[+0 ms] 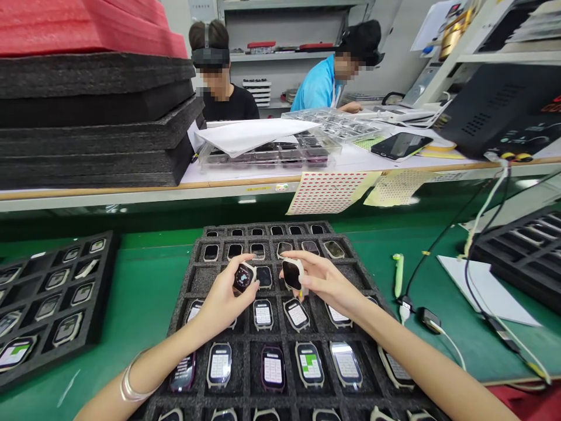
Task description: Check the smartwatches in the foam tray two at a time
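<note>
Watches [243, 278], glossy, round-cornered, above foam [199, 280]

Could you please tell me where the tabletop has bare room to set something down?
A broad bare patch of green tabletop lies between the left foam tray and the central foam tray. A narrower strip runs between the central foam tray and the green tool. Farther right it is crowded with cables and a white sheet.

It's bright, with white light and soft shadows. Below the right hand [322, 279], a watch screen [346, 362] has a shiny glare. Past both hands, blocky squares cover bits of a person in black [232, 106] and a person in blue [312, 88]. Left of the left hand [231, 292], the foam stack [94, 123] looks stretched.
</note>
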`<state>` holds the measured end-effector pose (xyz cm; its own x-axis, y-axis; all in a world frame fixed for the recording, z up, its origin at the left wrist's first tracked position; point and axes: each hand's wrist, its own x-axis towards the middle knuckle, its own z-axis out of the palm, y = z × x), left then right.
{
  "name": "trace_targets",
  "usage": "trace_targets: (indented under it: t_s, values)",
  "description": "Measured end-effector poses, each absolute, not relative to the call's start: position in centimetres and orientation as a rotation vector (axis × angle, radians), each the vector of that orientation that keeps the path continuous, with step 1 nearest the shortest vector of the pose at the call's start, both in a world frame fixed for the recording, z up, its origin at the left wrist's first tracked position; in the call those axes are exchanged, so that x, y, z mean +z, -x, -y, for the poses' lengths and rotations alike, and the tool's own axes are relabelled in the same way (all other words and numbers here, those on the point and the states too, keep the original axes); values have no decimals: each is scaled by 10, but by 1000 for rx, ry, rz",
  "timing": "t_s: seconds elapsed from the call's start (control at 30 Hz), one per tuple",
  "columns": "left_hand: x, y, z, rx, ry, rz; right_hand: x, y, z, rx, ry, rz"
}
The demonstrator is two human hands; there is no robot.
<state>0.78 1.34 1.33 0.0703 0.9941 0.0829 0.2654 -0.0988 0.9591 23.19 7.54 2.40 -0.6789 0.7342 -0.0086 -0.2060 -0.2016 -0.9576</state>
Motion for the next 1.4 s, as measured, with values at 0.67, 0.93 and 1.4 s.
trace_targets:
  t_s: [0.67,0.93,1.4]
  values:
    - [17,-8,-8,1032,-1596,-1251,15,-234,-74,2046,508,1272]
    - [20,-9,-9,983,-1634,-1294,18,-234,-73,2034,552,1429]
    - [16,-6,-10,1056,-1615,-1274,21,-235,-70,2020,590,1427]
